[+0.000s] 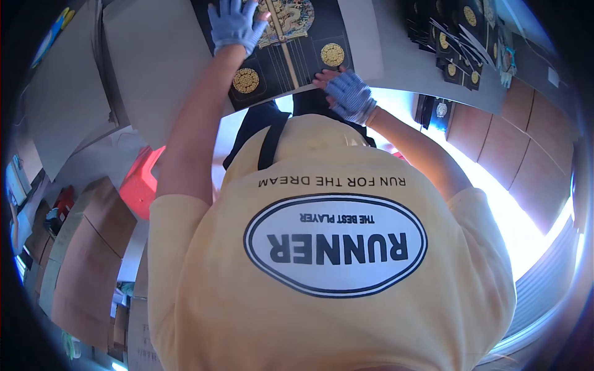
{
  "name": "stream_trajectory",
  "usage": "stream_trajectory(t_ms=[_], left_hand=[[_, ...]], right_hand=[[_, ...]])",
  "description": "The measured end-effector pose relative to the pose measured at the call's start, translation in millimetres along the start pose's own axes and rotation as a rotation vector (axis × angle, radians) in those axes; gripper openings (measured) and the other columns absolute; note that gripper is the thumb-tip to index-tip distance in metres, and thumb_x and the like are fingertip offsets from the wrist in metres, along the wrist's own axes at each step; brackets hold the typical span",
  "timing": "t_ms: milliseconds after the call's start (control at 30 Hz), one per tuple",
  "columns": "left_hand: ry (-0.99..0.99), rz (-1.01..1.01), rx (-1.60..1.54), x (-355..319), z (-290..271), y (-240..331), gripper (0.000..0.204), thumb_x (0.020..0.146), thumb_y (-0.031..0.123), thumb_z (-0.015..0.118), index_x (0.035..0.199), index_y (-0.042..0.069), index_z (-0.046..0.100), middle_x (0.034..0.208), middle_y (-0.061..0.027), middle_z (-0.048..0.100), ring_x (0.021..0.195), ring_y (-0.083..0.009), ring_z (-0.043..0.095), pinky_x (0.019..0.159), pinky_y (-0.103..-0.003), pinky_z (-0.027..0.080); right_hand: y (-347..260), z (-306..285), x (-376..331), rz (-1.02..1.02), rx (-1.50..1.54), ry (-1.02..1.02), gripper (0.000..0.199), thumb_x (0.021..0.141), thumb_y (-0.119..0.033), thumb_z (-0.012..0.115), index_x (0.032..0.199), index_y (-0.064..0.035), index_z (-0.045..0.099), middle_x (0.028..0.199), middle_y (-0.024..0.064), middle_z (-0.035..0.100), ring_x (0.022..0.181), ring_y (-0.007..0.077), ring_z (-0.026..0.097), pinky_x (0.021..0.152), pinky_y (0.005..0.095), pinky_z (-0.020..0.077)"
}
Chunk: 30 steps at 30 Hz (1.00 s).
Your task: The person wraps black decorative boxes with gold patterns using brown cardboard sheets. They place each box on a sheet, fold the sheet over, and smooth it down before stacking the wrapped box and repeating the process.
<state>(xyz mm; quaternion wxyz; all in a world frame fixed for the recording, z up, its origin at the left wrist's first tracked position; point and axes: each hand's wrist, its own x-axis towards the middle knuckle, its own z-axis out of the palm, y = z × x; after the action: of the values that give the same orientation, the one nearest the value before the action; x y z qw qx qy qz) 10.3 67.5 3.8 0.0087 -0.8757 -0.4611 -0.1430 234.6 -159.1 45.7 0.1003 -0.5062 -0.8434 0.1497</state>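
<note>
Black gold-patterned sheet (291,46) on table (154,55), 2 gloved hands pressed flat, left (235,25) outstretched, right (349,96) nearer.

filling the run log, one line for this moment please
left hand: flat on black gold-printed card sheet | right hand: on its near edge | grey table

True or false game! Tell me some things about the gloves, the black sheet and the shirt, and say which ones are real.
1. Both hands wear blue gloves. True: the left hand and the right hand are gloved.
2. The left hand lies flat on a black sheet with gold patterns. True.
3. The shirt is green. False: it is pale yellow.
4. The right hand holds a cup. False: it rests at the near edge of the black sheet.
5. A stack of black sheets lies further right on the grey table. True.
</note>
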Motion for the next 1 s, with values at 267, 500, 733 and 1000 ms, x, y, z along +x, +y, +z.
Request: stream_trajectory(t_ms=[267, 500, 733, 1000], left_hand=[[-0.157, -0.06, -0.025, -105, -23, 30, 0.059, 0.09, 0.047, 0.052, 0.143, 0.024, 0.041, 0.156, -0.0098, 0.027, 0.138, -0.0378, 0.031, 0.103, -0.07, 0.024], [-0.112, -0.084, -0.007, -81, -18, 8, 0.058, 0.087, 0.046, 0.055, 0.141, 0.026, 0.046, 0.154, -0.0119, 0.031, 0.141, -0.0382, 0.027, 0.105, -0.069, 0.021], [-0.036, -0.276, 0.093, -7, 9, -13, 0.054, 0.092, 0.049, 0.047, 0.141, 0.027, 0.045, 0.153, -0.0144, 0.032, 0.139, -0.0415, 0.029, 0.106, -0.066, 0.022], [0.121, -0.444, 0.143, 73, 34, -49, 0.06, 0.089, 0.061, 0.048, 0.138, 0.026, 0.05, 0.148, -0.0154, 0.039, 0.138, -0.0412, 0.03, 0.106, -0.057, 0.025]], right_hand=[[66, -4, 96, 0.261, -0.174, 0.297, 0.046, 0.081, -0.022, 0.06, 0.127, -0.0206, 0.058, 0.123, 0.0085, 0.056, 0.114, 0.026, 0.053, 0.1, 0.0474, 0.0399], [145, -7, 255, 0.489, -0.298, 0.484, 0.058, 0.084, -0.04, 0.062, 0.137, -0.0228, 0.047, 0.14, 0.0107, 0.045, 0.128, 0.0341, 0.043, 0.104, 0.0506, 0.0364], [141, 1, 282, 0.405, -0.406, 0.483, 0.043, 0.082, -0.044, 0.064, 0.12, -0.025, 0.061, 0.118, 0.0053, 0.056, 0.112, 0.0281, 0.052, 0.099, 0.0485, 0.0382], [135, -17, 287, 0.474, -0.269, 0.467, 0.05, 0.073, -0.04, 0.068, 0.117, -0.017, 0.062, 0.118, 0.0125, 0.056, 0.115, 0.0332, 0.049, 0.097, 0.051, 0.0372]])
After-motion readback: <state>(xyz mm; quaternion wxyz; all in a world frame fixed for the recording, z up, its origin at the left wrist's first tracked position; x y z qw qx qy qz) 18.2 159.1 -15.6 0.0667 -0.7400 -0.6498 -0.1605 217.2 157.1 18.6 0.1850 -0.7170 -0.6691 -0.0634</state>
